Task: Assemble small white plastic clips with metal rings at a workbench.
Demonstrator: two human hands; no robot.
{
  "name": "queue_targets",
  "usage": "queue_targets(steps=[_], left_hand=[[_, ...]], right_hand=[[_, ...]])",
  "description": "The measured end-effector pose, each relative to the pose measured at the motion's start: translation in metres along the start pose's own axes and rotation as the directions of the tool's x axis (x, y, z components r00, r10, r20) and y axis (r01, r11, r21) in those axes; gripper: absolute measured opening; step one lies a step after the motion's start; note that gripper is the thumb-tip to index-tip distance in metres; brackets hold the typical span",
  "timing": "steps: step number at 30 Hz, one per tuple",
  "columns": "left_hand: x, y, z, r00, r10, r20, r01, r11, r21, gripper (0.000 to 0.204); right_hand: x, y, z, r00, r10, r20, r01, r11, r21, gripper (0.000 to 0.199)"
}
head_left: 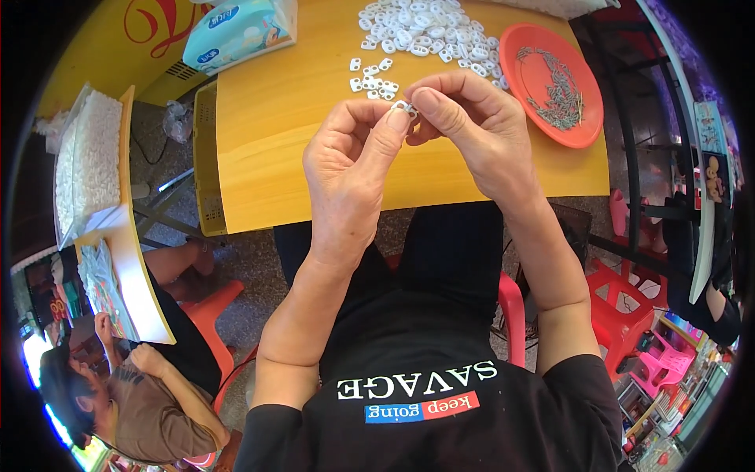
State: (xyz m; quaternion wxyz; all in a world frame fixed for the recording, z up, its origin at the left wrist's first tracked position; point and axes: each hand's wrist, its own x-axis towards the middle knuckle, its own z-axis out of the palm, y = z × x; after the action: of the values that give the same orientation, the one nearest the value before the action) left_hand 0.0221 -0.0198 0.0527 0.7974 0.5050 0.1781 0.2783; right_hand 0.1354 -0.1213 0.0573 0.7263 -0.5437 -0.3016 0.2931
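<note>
Above the near part of the yellow table (271,165), my two hands meet at the fingertips. My left hand (346,161) pinches a small white plastic piece with holes (400,105) between thumb and forefinger. Thumb and fingers of my right hand (484,130) are closed right beside that piece; what they hold, if anything, is hidden. Just beyond my left fingertips lies a small group of white two-holed pieces (370,81). A larger heap of such pieces (417,27) sits farther back. To the right, a red plate (594,122) carries many thin grey metal pins (562,94).
A tissue pack (240,35) stands at the table's far left corner. On the left, a person (149,393) sits at another table (149,303) that bears a clear container of white pieces (88,165). Red plastic stools (625,303) stand to my right.
</note>
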Motion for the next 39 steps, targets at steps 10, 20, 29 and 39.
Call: queue_targets(steps=[10,20,29,39], left_hand=[[-0.003,-0.002,0.004,0.995,0.103,-0.001,-0.102,0.985,0.142,0.009],[0.009,-0.008,-0.018,0.995,-0.088,0.056,0.082,0.991,0.109,0.010],[0.003,0.001,-0.016,0.994,-0.072,0.078,0.059,0.985,0.160,0.012],[-0.002,0.001,-0.016,0.994,-0.056,0.094,0.035,0.976,0.214,0.013]], right_hand=[[-0.006,0.003,0.007,0.987,-0.150,-0.052,0.135,0.968,-0.213,0.011],[-0.005,0.011,0.002,0.999,-0.010,-0.051,0.001,0.984,-0.179,0.013],[0.009,-0.009,-0.018,0.866,-0.373,0.334,0.499,0.590,-0.635,0.010],[0.007,-0.009,-0.014,0.836,-0.381,0.394,0.548,0.562,-0.620,0.008]])
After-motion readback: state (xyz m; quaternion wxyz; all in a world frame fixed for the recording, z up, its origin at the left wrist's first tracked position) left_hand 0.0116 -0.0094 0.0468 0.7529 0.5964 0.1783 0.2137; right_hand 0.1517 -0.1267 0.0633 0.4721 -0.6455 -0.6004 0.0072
